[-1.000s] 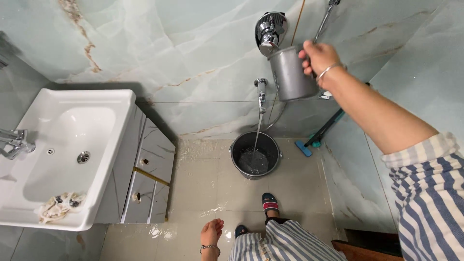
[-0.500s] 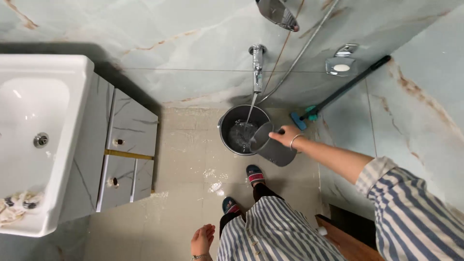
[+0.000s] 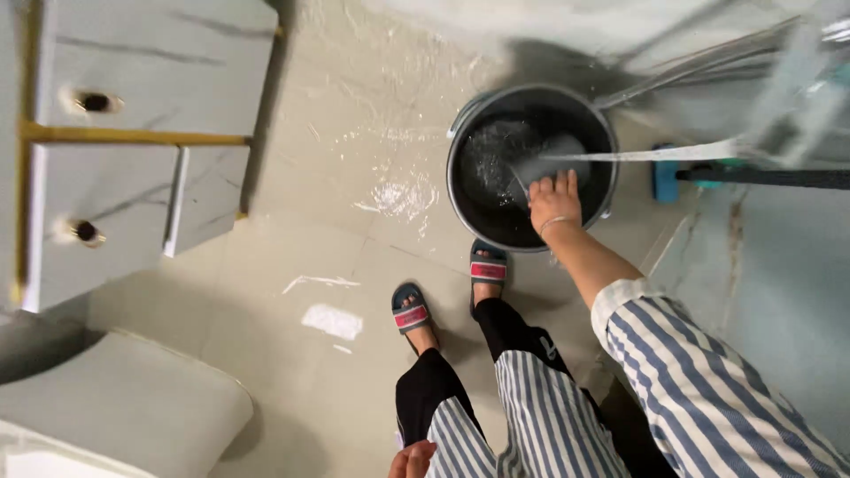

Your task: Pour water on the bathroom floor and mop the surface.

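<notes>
The right hand [image 3: 554, 199] reaches down into a dark round bucket [image 3: 460, 190] that stands on the floor [image 3: 336, 221]. Its fingers [image 3: 558, 183] are curled around the top of a grey metal mug [image 3: 544, 159], so this hand is gripping the mug. The mug sits tipped inside the bucket, down in the water, and part of it is blurry. A thin stream of water [image 3: 646, 154] runs across the picture and lands in the bucket right by the mug. There is a thin band on the wrist, and the arm wears a blue and white striped sleeve [image 3: 708, 389]. The left hand [image 3: 411, 460] is at the very bottom edge, close to the striped clothes, and only a bit of it shows, so I cannot tell if it is spread or closed; it holds nothing that can be seen. Two feet in blue and red sandals [image 3: 447, 292] stand on the wet, shiny floor just beside the bucket. A pale cabinet with drawers [image 3: 133, 133] is on the left side, well apart from the bucket. A blue mop head [image 3: 666, 177] lies just behind the bucket
</notes>
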